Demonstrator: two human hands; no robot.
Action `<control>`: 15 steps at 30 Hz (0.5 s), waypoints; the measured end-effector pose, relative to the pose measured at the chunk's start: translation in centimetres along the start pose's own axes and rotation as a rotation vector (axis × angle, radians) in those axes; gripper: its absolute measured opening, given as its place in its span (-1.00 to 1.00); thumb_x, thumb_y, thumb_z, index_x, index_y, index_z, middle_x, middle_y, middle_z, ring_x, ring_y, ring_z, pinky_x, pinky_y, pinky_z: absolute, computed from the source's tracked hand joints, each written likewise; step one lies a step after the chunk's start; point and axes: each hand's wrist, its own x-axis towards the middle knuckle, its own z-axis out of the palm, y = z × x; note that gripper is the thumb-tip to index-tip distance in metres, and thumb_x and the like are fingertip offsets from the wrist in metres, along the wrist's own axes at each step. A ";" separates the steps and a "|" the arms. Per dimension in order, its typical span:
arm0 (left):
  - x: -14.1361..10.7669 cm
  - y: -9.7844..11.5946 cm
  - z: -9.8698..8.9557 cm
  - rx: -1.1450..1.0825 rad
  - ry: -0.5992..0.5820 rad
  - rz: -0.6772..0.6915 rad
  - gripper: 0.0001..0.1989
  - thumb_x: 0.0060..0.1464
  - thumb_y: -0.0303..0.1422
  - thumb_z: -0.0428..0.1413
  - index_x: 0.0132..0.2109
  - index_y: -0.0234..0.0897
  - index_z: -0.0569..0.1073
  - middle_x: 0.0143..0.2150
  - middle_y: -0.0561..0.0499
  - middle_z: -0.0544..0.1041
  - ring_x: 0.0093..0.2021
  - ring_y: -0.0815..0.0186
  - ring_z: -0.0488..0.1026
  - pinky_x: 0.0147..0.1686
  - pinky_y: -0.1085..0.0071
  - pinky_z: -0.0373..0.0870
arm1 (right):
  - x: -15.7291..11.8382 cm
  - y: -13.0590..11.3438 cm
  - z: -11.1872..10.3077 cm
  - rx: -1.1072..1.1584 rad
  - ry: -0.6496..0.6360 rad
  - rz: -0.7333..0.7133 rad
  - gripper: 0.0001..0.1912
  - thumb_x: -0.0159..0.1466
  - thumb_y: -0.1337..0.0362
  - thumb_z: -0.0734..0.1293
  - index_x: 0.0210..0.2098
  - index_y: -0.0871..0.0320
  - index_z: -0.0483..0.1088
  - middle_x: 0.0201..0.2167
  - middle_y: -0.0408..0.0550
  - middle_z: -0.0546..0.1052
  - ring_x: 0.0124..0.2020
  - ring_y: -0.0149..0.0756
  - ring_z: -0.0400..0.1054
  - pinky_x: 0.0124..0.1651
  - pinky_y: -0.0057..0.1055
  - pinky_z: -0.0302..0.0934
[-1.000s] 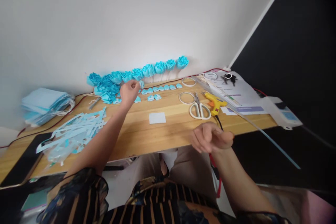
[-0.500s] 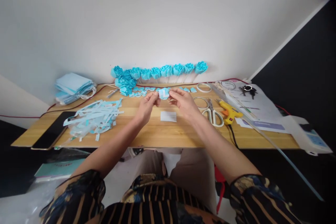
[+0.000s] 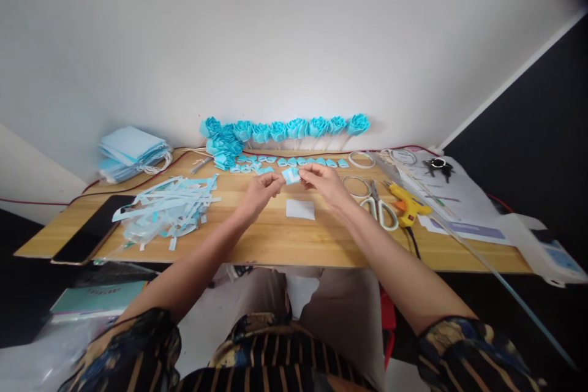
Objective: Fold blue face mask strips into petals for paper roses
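Observation:
A small light blue piece with a white mark [image 3: 291,176] is pinched between my two hands above the table's middle. My left hand [image 3: 263,192] grips its left edge with thumb and fingers. From the other side, my right hand [image 3: 322,182] pinches its right edge. Below them a white paper rectangle [image 3: 300,209] lies on the wooden table [image 3: 257,245]. Several small folded blue pieces [image 3: 326,163] lie in rows behind my hands. Along the wall stands a row of blue fabric-like flowers [image 3: 296,127].
Blue and white strips [image 3: 169,208], a phone [image 3: 92,229] and stacked masks [image 3: 133,148] are at left. At right are scissors [image 3: 381,211], tape rings [image 3: 357,186], a yellow glue gun [image 3: 408,207] with cord, keys [image 3: 440,166], papers [image 3: 463,196] and a white container [image 3: 542,248].
The held piece now sits slightly lower and tilted between my hands. The whole view has shifted a little, so the table items appear slightly lower and further right.

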 end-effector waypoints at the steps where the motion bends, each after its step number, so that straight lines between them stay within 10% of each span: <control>1: 0.2 -0.1 -0.6 -0.003 0.018 0.000 -0.76 -0.02 -0.18 0.14 -0.41 -0.28 0.41 -0.56 0.11 0.32 -0.53 0.43 0.21 -0.46 0.45 0.15 | 0.4 0.2 -0.7 -0.031 0.019 -0.003 -0.69 -0.01 0.08 0.47 -0.39 0.19 0.51 -0.56 -0.19 0.47 -0.50 -0.46 0.31 -0.42 -0.49 0.24; 6: 1.4 -0.1 -3.8 0.021 0.198 0.081 -0.75 0.01 -0.18 0.09 -0.33 -0.30 0.46 -0.51 0.08 0.36 -0.50 0.42 0.24 -0.43 0.45 0.19 | 3.5 1.5 -2.4 -0.227 0.024 -0.024 -0.72 0.06 0.12 0.43 -0.32 0.18 0.56 -0.55 -0.17 0.50 -0.53 -0.43 0.32 -0.41 -0.45 0.25; 11: 2.4 -1.8 -5.0 0.099 0.263 0.100 -0.74 0.01 -0.22 0.07 -0.22 -0.29 0.47 -0.51 0.09 0.35 -0.49 0.40 0.26 -0.42 0.45 0.21 | 8.0 3.4 0.2 -0.578 -0.093 -0.028 -0.78 0.20 0.25 0.33 -0.26 0.17 0.60 -0.48 -0.10 0.58 -0.45 -0.32 0.42 -0.27 -0.37 0.32; 15: 2.3 -3.6 -5.4 0.294 0.249 0.096 -0.68 0.03 -0.23 0.04 -0.12 -0.28 0.49 -0.50 0.09 0.37 -0.48 0.37 0.29 -0.42 0.44 0.20 | 10.5 3.3 -0.4 -0.633 0.095 -0.182 -0.60 0.27 0.31 0.22 0.04 0.18 0.50 -0.08 0.02 0.60 -0.16 -0.25 0.48 -0.09 -0.33 0.35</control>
